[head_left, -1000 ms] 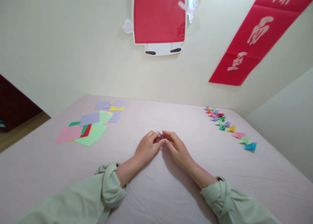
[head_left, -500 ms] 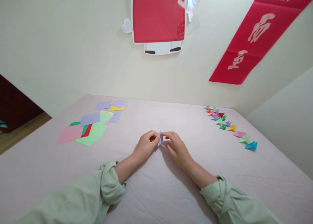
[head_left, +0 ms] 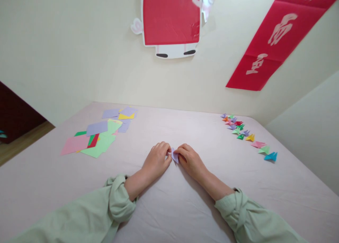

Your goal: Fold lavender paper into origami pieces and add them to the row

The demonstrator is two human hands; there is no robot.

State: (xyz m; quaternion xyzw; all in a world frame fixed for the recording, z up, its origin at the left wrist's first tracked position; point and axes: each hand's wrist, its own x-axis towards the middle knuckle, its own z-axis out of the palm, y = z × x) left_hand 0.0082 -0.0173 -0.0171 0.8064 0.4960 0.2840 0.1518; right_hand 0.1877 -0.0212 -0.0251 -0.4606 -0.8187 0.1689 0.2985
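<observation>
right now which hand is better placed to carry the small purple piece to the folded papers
Probably the right hand: it pinches the small purple piece and is nearer the folded papers.

Pale pink surface (head_left: 169, 204), coloured paper sheets (head_left: 99, 146) at left, small folded paper figures (head_left: 250, 138) at right.

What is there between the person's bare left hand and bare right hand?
In the head view, a small folded light-purple paper is between the left hand and right hand; the right grips it, left contact is unclear.
</observation>
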